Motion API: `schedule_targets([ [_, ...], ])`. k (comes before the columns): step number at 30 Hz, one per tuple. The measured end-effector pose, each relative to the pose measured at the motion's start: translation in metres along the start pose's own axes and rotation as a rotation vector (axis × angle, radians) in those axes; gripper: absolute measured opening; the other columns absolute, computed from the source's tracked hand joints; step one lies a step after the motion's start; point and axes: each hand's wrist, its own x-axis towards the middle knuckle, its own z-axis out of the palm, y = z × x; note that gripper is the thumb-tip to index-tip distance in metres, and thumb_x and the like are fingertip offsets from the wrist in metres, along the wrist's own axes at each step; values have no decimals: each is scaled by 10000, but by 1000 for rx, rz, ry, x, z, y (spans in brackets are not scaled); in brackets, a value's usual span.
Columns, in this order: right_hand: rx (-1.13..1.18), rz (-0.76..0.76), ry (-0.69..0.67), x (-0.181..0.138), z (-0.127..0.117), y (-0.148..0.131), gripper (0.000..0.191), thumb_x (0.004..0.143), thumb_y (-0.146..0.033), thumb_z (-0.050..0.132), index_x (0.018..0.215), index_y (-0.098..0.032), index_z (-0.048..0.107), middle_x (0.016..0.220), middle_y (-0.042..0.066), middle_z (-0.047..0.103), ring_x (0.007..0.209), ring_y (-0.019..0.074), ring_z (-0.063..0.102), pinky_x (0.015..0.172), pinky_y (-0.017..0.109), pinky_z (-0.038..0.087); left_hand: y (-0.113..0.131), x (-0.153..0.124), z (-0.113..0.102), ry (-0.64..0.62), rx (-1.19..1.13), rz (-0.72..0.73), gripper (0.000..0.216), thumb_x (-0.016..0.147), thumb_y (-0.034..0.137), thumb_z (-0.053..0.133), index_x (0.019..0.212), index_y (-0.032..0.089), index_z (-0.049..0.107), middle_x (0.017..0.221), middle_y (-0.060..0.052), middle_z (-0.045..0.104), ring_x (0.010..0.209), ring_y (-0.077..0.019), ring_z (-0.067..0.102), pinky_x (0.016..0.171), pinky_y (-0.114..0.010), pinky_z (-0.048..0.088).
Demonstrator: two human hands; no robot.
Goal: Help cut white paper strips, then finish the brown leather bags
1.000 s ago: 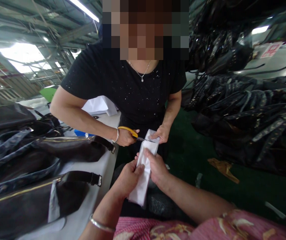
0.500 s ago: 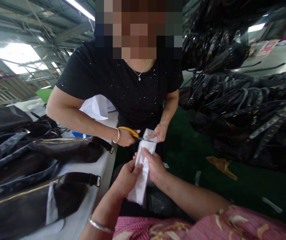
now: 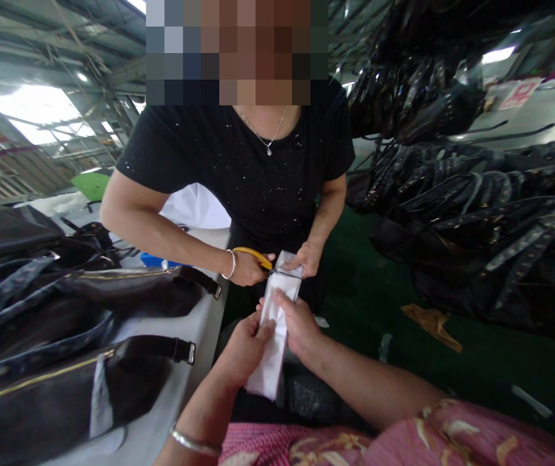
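My left hand (image 3: 244, 346) and my right hand (image 3: 297, 323) pinch a folded strip of white fabric (image 3: 272, 353) from both sides and hold it upright in front of me. A person in a black shirt (image 3: 253, 175) faces me. Their one hand holds yellow-handled scissors (image 3: 258, 257) with the blades across the strip's top end. Their other hand (image 3: 305, 259) grips that top end just past the blades.
A white table (image 3: 171, 401) on the left carries black bags with gold zips and buckled straps (image 3: 112, 285). Heaps of glossy black bags (image 3: 476, 194) fill the right side. Green floor (image 3: 403, 349) with scraps lies between. White paper (image 3: 195, 207) lies behind the person.
The scissors have worked a little further across the top of the strip. My hands keep the same grip; the view has shifted slightly.
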Motion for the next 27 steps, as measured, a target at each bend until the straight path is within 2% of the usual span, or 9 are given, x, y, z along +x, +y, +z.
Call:
schedule_targets([
  [27, -51, -15, -4, -4, 5, 3, 357, 696, -389, 776, 892, -116, 658, 738, 110, 748, 644, 232, 713, 616, 333, 575, 3, -7, -2, 18, -83, -22, 373, 853, 481, 593, 967, 128, 630, 798, -34, 599, 628, -113, 482, 565, -210, 391],
])
